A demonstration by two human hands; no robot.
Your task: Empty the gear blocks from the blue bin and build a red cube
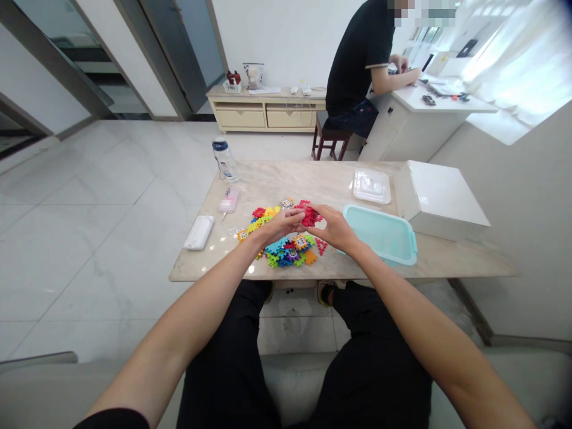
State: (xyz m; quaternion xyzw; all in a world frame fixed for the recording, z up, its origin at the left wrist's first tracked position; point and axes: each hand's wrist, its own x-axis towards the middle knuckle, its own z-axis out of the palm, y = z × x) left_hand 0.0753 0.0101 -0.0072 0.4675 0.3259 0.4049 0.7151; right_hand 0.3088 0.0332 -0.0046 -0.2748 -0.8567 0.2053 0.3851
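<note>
Clenching red blocks [310, 217], left hand [277, 226] and right hand [336, 230] grips are likely risking a skewed squeeze popping them apart.

The cluster of toy pieces [310, 217] is bright red. The pile of pieces [286, 253] mixes yellow, green, blue, orange and red, and a few carry small white printed faces. The desk [277, 179] is pale beige with faint marble veining. The tub [384, 233] is mint green, the lid [371, 185] clear and colourless, the box [440, 199] plain white. The bottle [224, 159] is clear with a dark blue cap. The small pack [229, 201] is pink, the flat case [199, 232] white. The floor [89, 226] is whitish-grey tile with thin veins.
</note>
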